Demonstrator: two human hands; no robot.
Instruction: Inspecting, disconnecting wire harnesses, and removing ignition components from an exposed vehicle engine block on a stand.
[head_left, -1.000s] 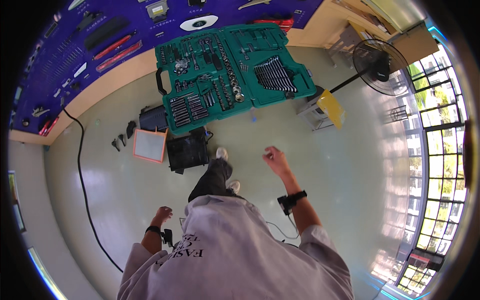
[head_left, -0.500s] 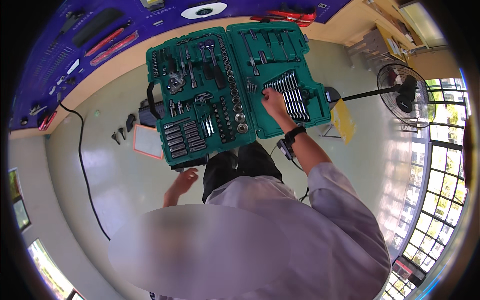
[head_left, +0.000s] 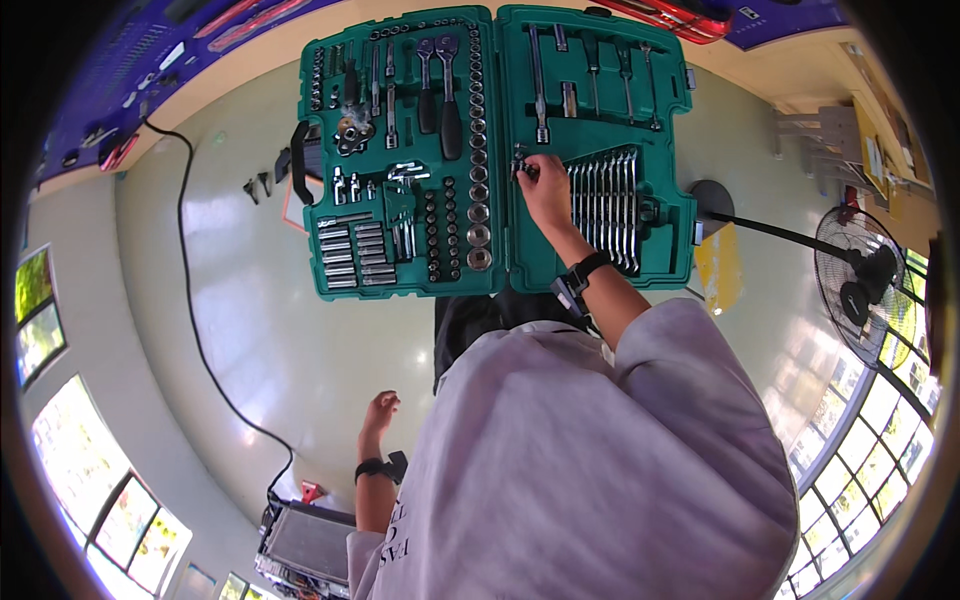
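The right hand (head_left: 546,190) pinches a small metal bit (head_left: 519,166) at the toolcase's (head_left: 500,270) hinge beside the wrenches (head_left: 605,200), left hand (head_left: 380,410) loosely open behind; a weak pinch could drop it among sockets (head_left: 478,215).

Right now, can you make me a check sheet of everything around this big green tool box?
Surface: glossy pale floor.
Job's things: open green tool case with sockets, ratchets and a row of wrenches.
Clutter: small dark parts on the floor beside the case.
Hands: right hand reaches into the case by the wrenches, what it grips too small to tell; left hand hangs free, open.
Cables: black cable across the floor.
Surroundings: standing fan, windows, blue tool board.
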